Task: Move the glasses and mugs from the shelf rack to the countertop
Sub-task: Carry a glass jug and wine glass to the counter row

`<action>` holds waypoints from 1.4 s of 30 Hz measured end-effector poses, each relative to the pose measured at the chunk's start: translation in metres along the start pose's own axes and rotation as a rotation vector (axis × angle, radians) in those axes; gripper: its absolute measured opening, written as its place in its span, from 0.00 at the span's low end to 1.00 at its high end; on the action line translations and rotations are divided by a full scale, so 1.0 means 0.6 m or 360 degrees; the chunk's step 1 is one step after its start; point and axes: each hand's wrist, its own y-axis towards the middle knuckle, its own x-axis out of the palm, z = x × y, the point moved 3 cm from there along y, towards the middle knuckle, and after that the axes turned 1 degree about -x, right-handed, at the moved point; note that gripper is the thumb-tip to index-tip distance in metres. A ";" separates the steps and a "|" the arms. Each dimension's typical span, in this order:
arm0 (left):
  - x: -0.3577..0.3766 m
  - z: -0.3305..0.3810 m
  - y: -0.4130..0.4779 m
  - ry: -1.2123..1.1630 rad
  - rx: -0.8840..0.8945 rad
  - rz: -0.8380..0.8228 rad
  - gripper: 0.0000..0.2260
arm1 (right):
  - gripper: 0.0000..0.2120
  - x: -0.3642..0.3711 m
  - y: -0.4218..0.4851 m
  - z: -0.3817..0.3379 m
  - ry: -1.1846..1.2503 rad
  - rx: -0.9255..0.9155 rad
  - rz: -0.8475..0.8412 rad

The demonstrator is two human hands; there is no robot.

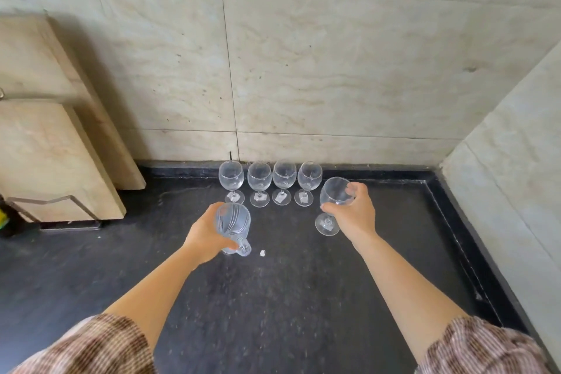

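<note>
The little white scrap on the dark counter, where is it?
The small white scrap lies on the black countertop in the head view, just right of the ribbed clear glass mug in the left hand.

I see a dark stone countertop (pixel 303 297) with a raised black edge along the far and right sides. Four wine glasses (pixel 270 182) stand upright in a row at the far edge, close together. A small white scrap (pixel 263 252) lies near the middle. Stone slabs (pixel 60 161) rest on it at far left, leaning back.
</note>
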 end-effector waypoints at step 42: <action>0.045 -0.015 -0.025 -0.0289 -0.0357 0.0605 0.33 | 0.37 0.025 0.115 0.023 0.0148 0.0257 0.0163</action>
